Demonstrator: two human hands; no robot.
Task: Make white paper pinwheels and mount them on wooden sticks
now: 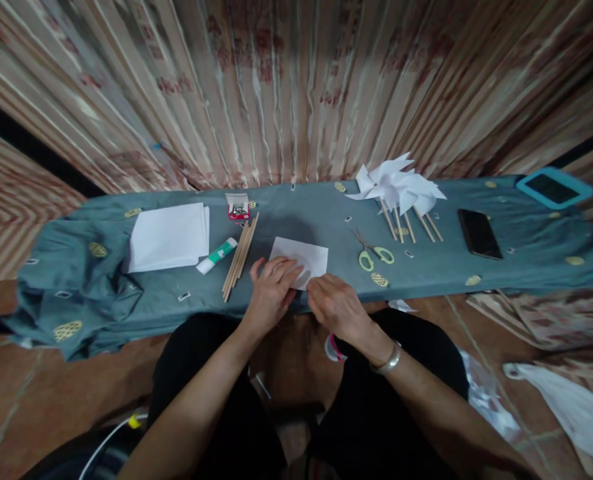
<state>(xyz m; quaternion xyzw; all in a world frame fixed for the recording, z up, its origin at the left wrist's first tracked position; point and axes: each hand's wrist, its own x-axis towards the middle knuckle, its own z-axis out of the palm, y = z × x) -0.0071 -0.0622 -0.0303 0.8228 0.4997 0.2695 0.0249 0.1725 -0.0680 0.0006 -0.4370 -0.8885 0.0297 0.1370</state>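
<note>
A small white sheet of paper (pixel 310 256) lies at the front edge of the cloth-covered table, between my hands. My left hand (pixel 275 287) rests on its left part with fingers spread over the surface. At the paper's near right corner, my right hand (pixel 337 303) is closed, its fingertips pinching the edge. Wooden sticks (pixel 240 260) lie in a bundle just left of my left hand, with a green and white glue stick (pixel 217 256) beside them. Scissors (pixel 374 253) with yellow-green handles lie to the right of the paper.
A stack of white paper (pixel 166 237) lies at left, and a small red box of metal pins (pixel 238 208) stands at the back. Several paper pinwheels (pixel 399 185) on sticks lie back right. Further right are a phone (pixel 480 233) and a blue-framed tablet (pixel 555 188). A curtain (pixel 296 93) hangs behind.
</note>
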